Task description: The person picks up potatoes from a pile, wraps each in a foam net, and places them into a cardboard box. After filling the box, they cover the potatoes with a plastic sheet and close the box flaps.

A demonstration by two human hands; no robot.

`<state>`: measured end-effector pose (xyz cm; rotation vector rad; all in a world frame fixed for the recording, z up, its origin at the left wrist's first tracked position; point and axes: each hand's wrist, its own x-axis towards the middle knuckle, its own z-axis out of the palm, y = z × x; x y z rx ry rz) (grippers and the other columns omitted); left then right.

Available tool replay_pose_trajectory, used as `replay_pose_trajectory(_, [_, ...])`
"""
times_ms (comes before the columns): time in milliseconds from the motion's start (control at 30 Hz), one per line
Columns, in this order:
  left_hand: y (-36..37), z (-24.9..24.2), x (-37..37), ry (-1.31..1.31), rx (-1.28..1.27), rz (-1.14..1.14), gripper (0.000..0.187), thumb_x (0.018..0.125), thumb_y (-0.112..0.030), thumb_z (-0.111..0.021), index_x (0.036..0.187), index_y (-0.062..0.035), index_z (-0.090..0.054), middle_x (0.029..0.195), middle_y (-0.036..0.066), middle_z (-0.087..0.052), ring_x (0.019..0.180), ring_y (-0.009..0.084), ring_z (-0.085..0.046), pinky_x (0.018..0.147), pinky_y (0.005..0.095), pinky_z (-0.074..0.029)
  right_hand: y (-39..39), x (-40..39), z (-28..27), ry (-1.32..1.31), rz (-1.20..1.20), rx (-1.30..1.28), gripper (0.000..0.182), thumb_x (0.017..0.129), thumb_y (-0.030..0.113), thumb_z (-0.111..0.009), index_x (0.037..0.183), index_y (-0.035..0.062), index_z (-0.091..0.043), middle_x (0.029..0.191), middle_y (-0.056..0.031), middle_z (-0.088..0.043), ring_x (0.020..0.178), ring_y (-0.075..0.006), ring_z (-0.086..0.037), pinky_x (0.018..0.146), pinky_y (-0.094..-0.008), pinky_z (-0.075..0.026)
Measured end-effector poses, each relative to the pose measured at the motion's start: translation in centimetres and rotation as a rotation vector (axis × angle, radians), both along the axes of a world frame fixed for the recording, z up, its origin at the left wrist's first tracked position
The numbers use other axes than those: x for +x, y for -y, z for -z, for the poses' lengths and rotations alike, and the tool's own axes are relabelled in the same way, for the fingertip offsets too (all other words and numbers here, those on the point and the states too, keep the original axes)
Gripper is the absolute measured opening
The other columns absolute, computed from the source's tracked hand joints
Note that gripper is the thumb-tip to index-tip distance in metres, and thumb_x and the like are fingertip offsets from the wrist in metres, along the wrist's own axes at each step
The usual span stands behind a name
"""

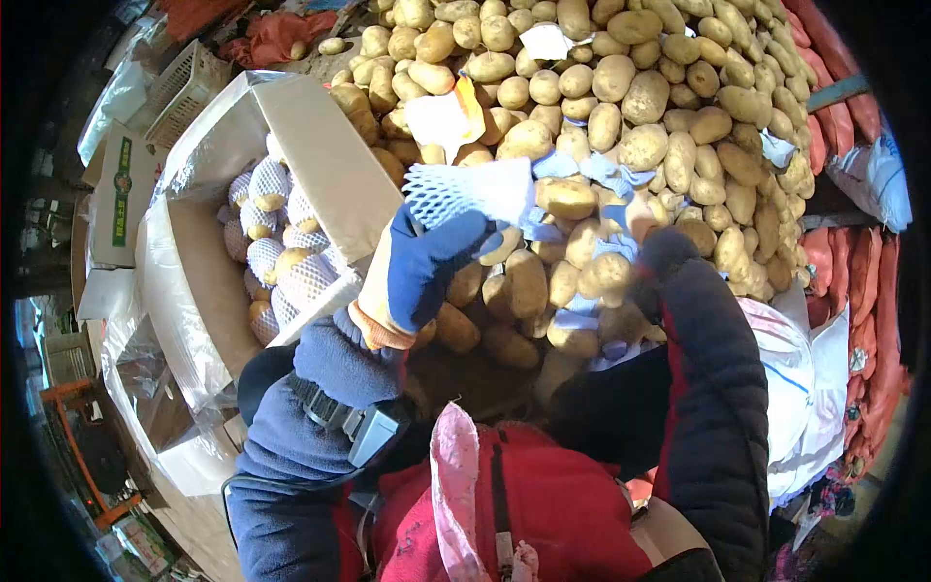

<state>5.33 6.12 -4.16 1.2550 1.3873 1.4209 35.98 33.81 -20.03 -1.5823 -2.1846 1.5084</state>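
My left hand (pixel 419 264), in a blue and white work glove with an orange cuff, is closed on a white foam net sleeve (pixel 470 192). The sleeve sticks out to the right, over the potatoes. My right hand (pixel 642 215) reaches down to the pile; it is blurred and partly covered by its dark cuff, so its fingers do not show clearly. Around it lie loose potatoes (pixel 567 198) and scraps of bluish foam (pixel 603 171). To the left of my left hand, an open cardboard box (pixel 208 291) lined with clear plastic holds several potatoes in foam nets (pixel 270 184).
A large heap of potatoes (pixel 648 97) fills the far side, with a white and orange scrap (pixel 446 118) on it. Red mesh sacks (pixel 873 320) are stacked at the right beside a white sack (pixel 800 388). A plastic crate (pixel 186 92) and a printed carton (pixel 124 199) stand at the left.
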Motion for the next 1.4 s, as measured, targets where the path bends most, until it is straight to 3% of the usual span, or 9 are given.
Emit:
replay_pose_trajectory(100, [0.0,-1.0,0.3,-0.814,0.038,-0.051,0.023,0.09,-0.008,-0.06,0.112,-0.0005,-0.058,0.104,0.003,-0.064,0.099,0.0168,-0.062,0.09,0.0304,-0.049,0.6,-1.1,-4.3,-0.135,0.009,-0.175,0.056,0.082,0.029,-0.068,0.129,0.0037,-0.051,0.109,-0.0084,-0.063,0.095,-0.0145,-0.059,0.079,-0.0272,-0.049])
replay_pose_trajectory(167, [-0.5,0.0,1.5,0.902,0.011,-0.111,0.028,0.092,-0.013,-0.06,0.116,0.0011,-0.057,0.106,0.005,-0.064,0.097,0.0173,-0.062,0.087,0.0303,-0.05,1.4,-2.1,-7.6,-0.174,-0.028,-0.18,0.056,0.08,0.026,-0.068,0.129,0.0025,-0.052,0.109,-0.0085,-0.063,0.095,-0.0139,-0.06,0.077,-0.0269,-0.05])
replay_pose_trajectory(233, [-0.7,0.9,1.8,0.959,-0.074,-0.138,0.032,0.092,-0.013,-0.06,0.119,0.0023,-0.055,0.11,0.007,-0.063,0.098,0.0179,-0.061,0.088,0.0309,-0.049,2.8,-3.2,-11.8,-0.218,-0.111,-0.151,0.058,0.076,0.02,-0.069,0.127,-0.0018,-0.053,0.112,-0.0113,-0.062,0.094,-0.016,-0.062,0.073,-0.0292,-0.054])
replay_pose_trajectory(367, [-1.5,1.2,4.2,-0.299,0.282,0.097,0.069,0.077,-0.011,-0.075,0.138,-0.0036,-0.042,0.136,0.01,-0.048,0.128,0.0221,-0.042,0.11,0.0359,-0.029,9.5,-4.9,-20.3,-0.404,-0.329,-0.187,0.062,0.079,0.019,-0.066,0.135,0.0022,-0.046,0.122,-0.0114,-0.057,0.107,-0.0181,-0.057,0.083,-0.0311,-0.052])
replay_pose_trajectory(500, [-0.9,-0.8,5.5,-0.399,0.178,0.244,0.089,0.067,-0.02,-0.081,0.142,-0.0035,-0.036,0.143,0.012,-0.042,0.135,0.0259,-0.036,0.114,0.0396,-0.024,12.8,-5.1,-20.9,-0.487,-0.494,0.079,0.062,0.081,0.023,-0.068,0.136,0.0034,-0.045,0.126,-0.0115,-0.054,0.112,-0.0197,-0.056,0.088,-0.0315,-0.051])
replay_pose_trajectory(567, [-0.8,-1.6,5.3,-0.258,0.375,0.207,0.092,0.068,-0.021,-0.08,0.145,-0.004,-0.032,0.142,0.013,-0.042,0.135,0.024,-0.036,0.113,0.0393,-0.025,10.9,-4.9,-16.5,-0.482,-0.783,0.761,0.059,0.084,0.027,-0.067,0.134,0.0025,-0.046,0.127,-0.0119,-0.054,0.113,-0.0202,-0.056,0.092,-0.0315,-0.049])
replay_pose_trajectory(667, [1.9,-0.6,5.5,0.593,-0.021,0.435,0.08,0.077,-0.022,-0.075,0.143,-0.0046,-0.034,0.14,0.011,-0.045,0.125,0.021,-0.049,0.101,0.0343,-0.042,14.6,-5.0,-13.3,-0.797,-0.218,-0.065,0.049,0.088,0.024,-0.063,0.131,0.003,-0.05,0.127,-0.0116,-0.056,0.115,-0.0229,-0.055,0.097,-0.0349,-0.046])
replay_pose_trajectory(900, [3.2,0.2,5.2,1.247,-0.106,0.53,0.053,0.093,-0.02,-0.057,0.141,-0.0052,-0.039,0.137,0.008,-0.048,0.124,0.0172,-0.049,0.1,0.0317,-0.045,14.0,-7.0,-14.3,-0.783,-0.368,0.067,0.044,0.087,0.014,-0.064,0.127,0.0029,-0.051,0.118,-0.0139,-0.059,0.109,-0.0266,-0.057,0.097,-0.0379,-0.045])
replay_pose_trajectory(1400, [6.7,3.1,-15.3,0.016,-0.085,-0.566,0.067,0.075,-0.021,-0.078,0.132,-0.0053,-0.045,0.122,0.012,-0.053,0.109,0.0231,-0.054,0.089,0.0355,-0.05,19.0,-9.8,-19.4,-0.35,-0.723,0.813,0.026,0.079,0.004,-0.064,0.104,0.0031,-0.061,0.101,-0.0154,-0.059,0.096,-0.0367,-0.055,0.085,-0.0431,-0.044])
